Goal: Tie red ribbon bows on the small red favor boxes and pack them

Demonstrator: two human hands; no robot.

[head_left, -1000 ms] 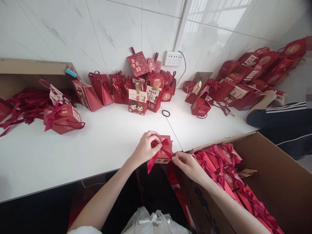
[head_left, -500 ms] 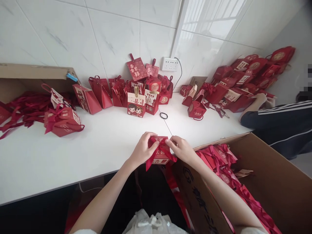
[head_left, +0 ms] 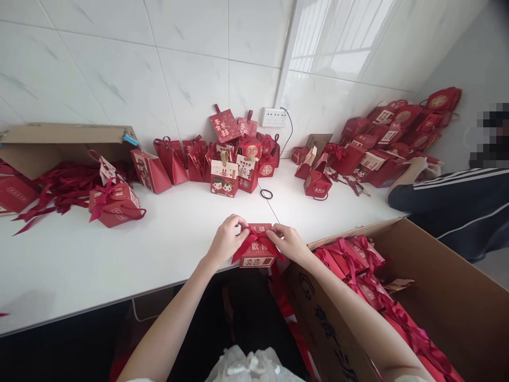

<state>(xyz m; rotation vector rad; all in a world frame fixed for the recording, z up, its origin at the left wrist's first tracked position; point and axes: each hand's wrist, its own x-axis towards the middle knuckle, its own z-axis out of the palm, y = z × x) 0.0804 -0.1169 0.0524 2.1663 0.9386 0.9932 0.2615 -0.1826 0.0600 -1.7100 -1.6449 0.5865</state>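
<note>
A small red gift box (head_left: 258, 254) with gold characters stands at the near edge of the white table (head_left: 167, 233). A red ribbon bow (head_left: 254, 237) crosses its top. My left hand (head_left: 226, 241) pinches the bow's left loop. My right hand (head_left: 288, 243) pinches the right loop. Both hands rest against the box's upper corners. The ribbon's tails hang down over the front of the box.
A big cardboard carton (head_left: 433, 286) at my right holds several ribboned red boxes. More red boxes cluster at the wall (head_left: 234, 159) and far right (head_left: 382, 143). Loose ribbons (head_left: 59, 185) and a carton (head_left: 63, 140) lie left. Another person's sleeved arm (head_left: 449, 191) rests at the right. A black hair tie (head_left: 266, 193) lies mid-table.
My right hand moved up from the ribbon's tail to the bow's right loop. Both hands now hold the bow on top of the box. The view tilted slightly.
</note>
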